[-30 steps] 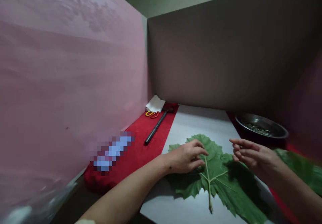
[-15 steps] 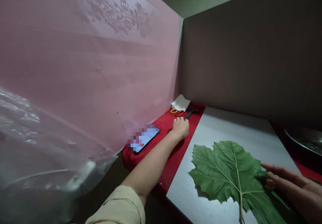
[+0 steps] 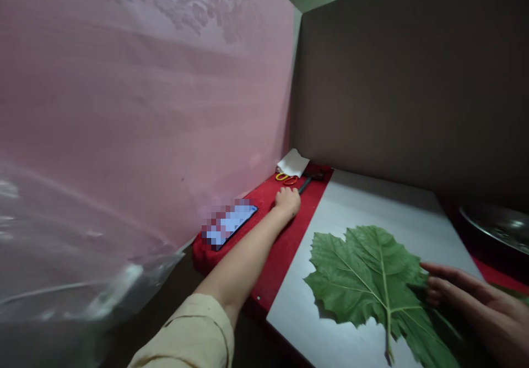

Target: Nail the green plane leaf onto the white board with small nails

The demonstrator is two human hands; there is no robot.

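Observation:
My left hand (image 3: 288, 200) reaches far across the red cloth, its fingers wrapped around the dark handle of a hammer (image 3: 306, 184). The hammer's head lies beyond the hand, by the back corner. A large green lobed leaf (image 3: 367, 285) with pale veins rests on a white board (image 3: 372, 194), its stalk pointing toward me. At the leaf's right edge is my right hand (image 3: 475, 302), index finger stretched along the edge and the other fingers curled at a lobe. Its thumb is hidden.
Scissors (image 3: 290, 180) with yellow and red handles lie partly under white paper (image 3: 294, 162). A phone (image 3: 231, 226) rests on the red cloth (image 3: 276, 280). A shiny metal dish (image 3: 498, 225) stands right of the board. Pink and dark panels rise behind; clear plastic hangs at left.
The view has shifted slightly. My left hand has slid a little toward me along the hammer handle, showing more of it. The right hand and leaf stay together.

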